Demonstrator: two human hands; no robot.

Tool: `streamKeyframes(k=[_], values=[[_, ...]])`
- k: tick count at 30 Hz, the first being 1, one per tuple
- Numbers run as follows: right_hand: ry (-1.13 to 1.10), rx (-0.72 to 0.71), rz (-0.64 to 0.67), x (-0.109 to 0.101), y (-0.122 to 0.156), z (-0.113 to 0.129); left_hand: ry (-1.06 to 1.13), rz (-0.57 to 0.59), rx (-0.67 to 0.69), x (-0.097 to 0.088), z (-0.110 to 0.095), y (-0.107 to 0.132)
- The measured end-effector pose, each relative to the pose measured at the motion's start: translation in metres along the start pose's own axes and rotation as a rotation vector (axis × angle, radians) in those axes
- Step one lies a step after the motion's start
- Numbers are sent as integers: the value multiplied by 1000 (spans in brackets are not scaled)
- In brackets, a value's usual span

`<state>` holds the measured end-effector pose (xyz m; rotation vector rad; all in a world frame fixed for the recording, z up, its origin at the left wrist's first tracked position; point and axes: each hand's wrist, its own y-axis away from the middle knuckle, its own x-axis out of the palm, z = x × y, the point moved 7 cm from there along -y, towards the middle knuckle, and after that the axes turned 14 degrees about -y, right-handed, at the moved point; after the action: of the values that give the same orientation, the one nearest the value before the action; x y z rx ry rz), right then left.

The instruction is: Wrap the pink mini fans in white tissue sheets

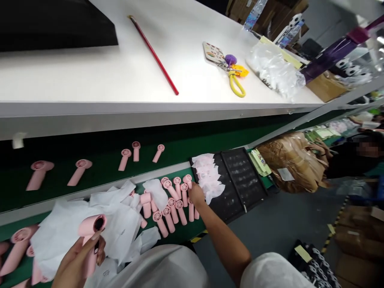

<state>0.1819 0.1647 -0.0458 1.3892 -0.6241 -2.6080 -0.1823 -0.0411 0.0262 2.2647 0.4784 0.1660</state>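
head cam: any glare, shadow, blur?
Head view: flat white shelf bright; head view: green surface beneath partly sinks into shadow; head view: brown plastic-wrapped bundle shows glare; head view: brown cardboard boxes, lower right, look soft, pink plastic handheld fan in left hand clearer.

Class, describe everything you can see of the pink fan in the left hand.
The pink fan looks like smooth plastic: a rounded head with a dark opening, above a straight handle bearing a dark oval spot. Held roughly upright, head up, it shows in front of white sheets. The left hand grips its handle, partly hiding it.
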Motion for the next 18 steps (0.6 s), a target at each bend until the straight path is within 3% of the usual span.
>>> streamKeyframes(k=[4,6,9,12,15,18], values=[[-113,-135,15,4,13,37,13,23,53,-18,0,12],[-200,-227,106,33,34,73,31,-34,70,-33,4,20],[-324,-323,321,97,74,131,81,-105,77,-49,10,30],[-410,-309,443,136,105,165,98,-111,105,-56,12,37],[-543,-276,483,122,116,167,30,-84,135,-59,10,39],[-747,-211,502,72,111,150,39,-30,119,-49,1,38]])
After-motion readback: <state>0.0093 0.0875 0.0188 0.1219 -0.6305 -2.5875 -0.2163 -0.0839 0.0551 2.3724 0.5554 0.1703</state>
